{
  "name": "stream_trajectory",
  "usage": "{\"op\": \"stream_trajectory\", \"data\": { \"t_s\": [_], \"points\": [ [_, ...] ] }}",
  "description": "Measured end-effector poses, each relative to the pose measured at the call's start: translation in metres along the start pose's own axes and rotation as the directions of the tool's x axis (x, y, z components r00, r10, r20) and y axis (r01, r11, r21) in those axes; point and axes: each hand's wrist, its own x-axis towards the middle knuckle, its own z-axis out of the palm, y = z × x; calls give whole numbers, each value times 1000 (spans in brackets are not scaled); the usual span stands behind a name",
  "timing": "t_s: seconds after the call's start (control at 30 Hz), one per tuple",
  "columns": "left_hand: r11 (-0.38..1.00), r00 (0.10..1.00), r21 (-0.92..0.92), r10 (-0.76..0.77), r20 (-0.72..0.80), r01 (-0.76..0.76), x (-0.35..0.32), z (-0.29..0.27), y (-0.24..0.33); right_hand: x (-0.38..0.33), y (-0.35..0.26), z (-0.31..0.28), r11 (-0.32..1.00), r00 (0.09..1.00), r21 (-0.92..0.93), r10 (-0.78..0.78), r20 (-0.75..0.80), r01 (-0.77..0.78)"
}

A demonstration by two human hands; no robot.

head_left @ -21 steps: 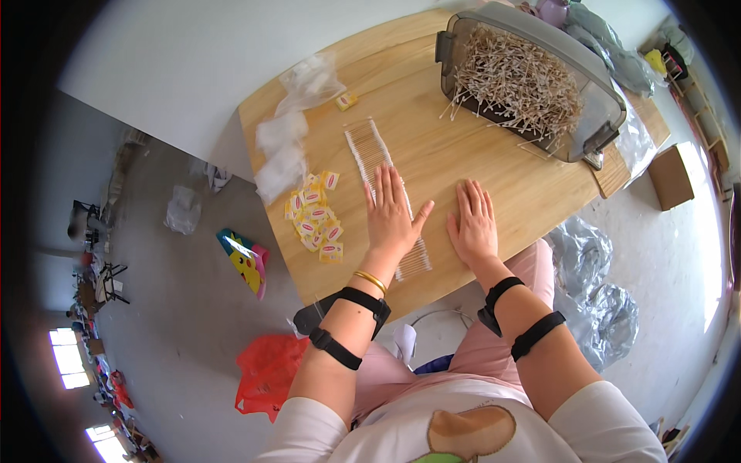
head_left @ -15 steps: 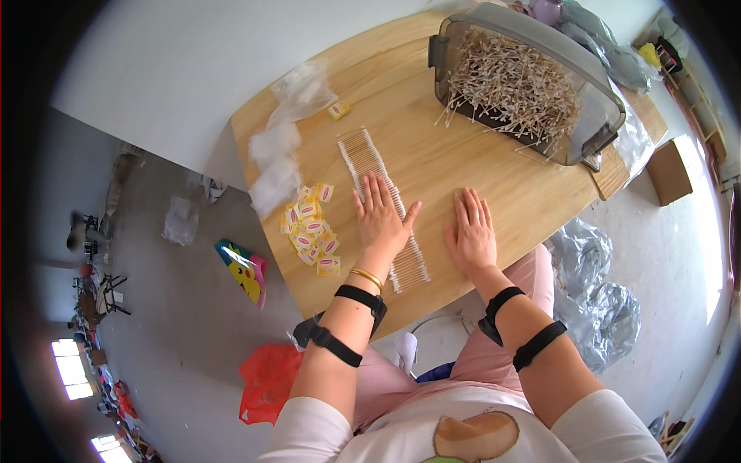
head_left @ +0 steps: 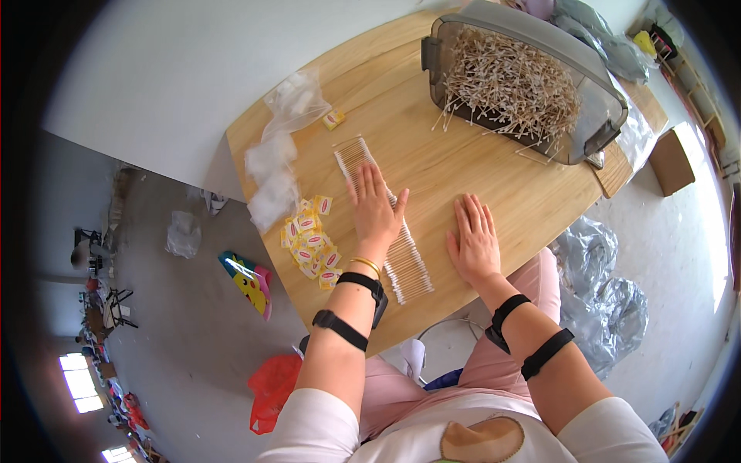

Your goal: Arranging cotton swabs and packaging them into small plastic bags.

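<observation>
Both hands were laid flat, fingers spread, nothing gripped: left hand point(head_left: 376, 213) pressed on the row of cotton swabs point(head_left: 390, 231) mid-desk point(head_left: 463, 166), right hand point(head_left: 473, 241) placed just right of it. Yellow packets point(head_left: 309, 243) were scattered left; swab bin point(head_left: 525, 81) was seen far right.

Yellow packets point(head_left: 311, 245), clear bags point(head_left: 272, 158)
</observation>
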Motion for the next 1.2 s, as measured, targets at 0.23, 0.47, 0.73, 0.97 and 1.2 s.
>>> {"op": "stream_trajectory", "data": {
  "t_s": [0.23, 0.47, 0.73, 0.97, 1.2],
  "points": [
    [990, 996, 131, -62, 66, 53, 15, 4, 1, -1, 2, -4, 1000, 999, 6, 21, 31, -21],
    [997, 996, 7, -81, 34, 81, -5, -20, 3, -2, 3, -2, 1000, 999, 6, -4, 33, 3],
    [992, 981, 12, -128, 145, 128, -143, -60, -9, 0, 5, 15, 999, 999, 18, 44, -4, -44],
    [983, 985, -87, -159, 71, 165, -152, -61, -11, -13, -84, 34, 941, 934, 92, -336, 121, 327],
    [966, 976, -149, -201, 83, 212, -160, -61, -18, 5, -116, 26, 922, 907, 90, -387, 166, 377]
  ]
}}
